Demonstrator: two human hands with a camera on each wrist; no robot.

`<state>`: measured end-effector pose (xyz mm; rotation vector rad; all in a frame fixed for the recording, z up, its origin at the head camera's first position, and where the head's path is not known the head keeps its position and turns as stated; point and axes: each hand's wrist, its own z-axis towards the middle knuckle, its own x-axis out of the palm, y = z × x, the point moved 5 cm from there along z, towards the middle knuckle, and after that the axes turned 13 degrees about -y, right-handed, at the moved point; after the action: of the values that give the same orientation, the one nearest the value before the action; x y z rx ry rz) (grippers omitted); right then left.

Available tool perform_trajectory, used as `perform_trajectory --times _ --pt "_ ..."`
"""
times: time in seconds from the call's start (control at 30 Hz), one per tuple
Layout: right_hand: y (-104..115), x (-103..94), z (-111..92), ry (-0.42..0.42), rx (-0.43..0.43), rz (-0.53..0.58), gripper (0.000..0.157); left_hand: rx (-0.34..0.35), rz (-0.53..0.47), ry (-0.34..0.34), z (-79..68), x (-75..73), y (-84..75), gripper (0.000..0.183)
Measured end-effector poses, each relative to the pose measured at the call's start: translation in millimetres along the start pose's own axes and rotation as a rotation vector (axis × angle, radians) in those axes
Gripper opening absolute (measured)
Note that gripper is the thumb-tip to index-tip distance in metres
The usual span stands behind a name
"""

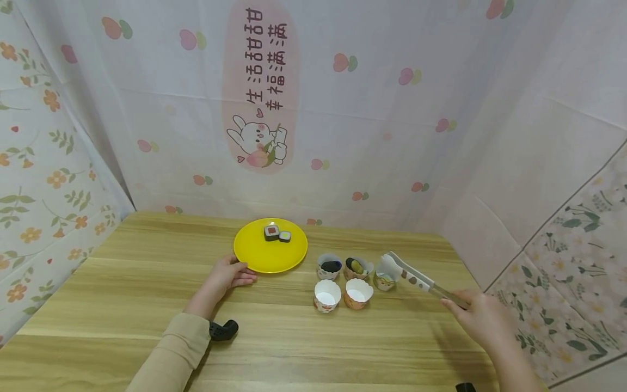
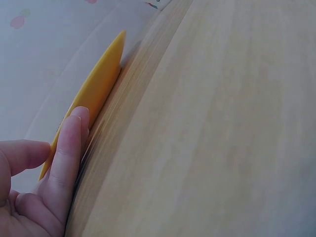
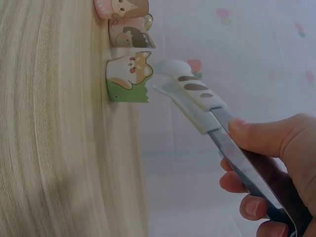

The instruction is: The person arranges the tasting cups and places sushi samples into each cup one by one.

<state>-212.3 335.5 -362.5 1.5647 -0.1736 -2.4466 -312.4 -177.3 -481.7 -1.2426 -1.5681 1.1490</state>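
My left hand (image 1: 229, 276) holds the near-left rim of a round yellow plate (image 1: 254, 256), thumb at the edge and fingers along the outside in the left wrist view. Two sushi roll pieces lie on the plate, a larger one with a red centre (image 1: 271, 233) and a smaller one with a yellow centre (image 1: 284, 237). In my right hand (image 1: 485, 318) is a pair of metal tongs (image 1: 416, 276) with white, brown-spotted paw tips. These tips are just over the rightmost paper cup (image 3: 129, 76), slightly apart; I cannot tell whether anything is between them.
Beside that cup stand a paper cup (image 1: 329, 274) with a dark piece and another (image 1: 356, 276) with dark and olive-green pieces. Nearer are two paper cups, left (image 1: 327, 306) and right (image 1: 358, 304), showing white insides. A printed curtain (image 1: 343, 136) hangs behind the wooden table (image 1: 274, 348).
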Motion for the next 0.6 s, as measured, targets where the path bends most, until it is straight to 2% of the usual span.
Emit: perform_trajectory --times 0.17,0.33,0.6 --pt "4 0.6 0 -0.033 -0.017 0.002 0.049 0.0 -0.002 -0.005 -0.3 0.2 -0.4 0.039" --pt "10 1.8 0 -0.054 -0.046 0.054 0.04 -0.002 -0.003 -0.002 -0.3 0.0 -0.1 0.04" --pt "22 0.7 1 -0.068 -0.078 0.038 0.045 0.0 -0.006 0.002 -0.4 -0.2 0.3 0.04"
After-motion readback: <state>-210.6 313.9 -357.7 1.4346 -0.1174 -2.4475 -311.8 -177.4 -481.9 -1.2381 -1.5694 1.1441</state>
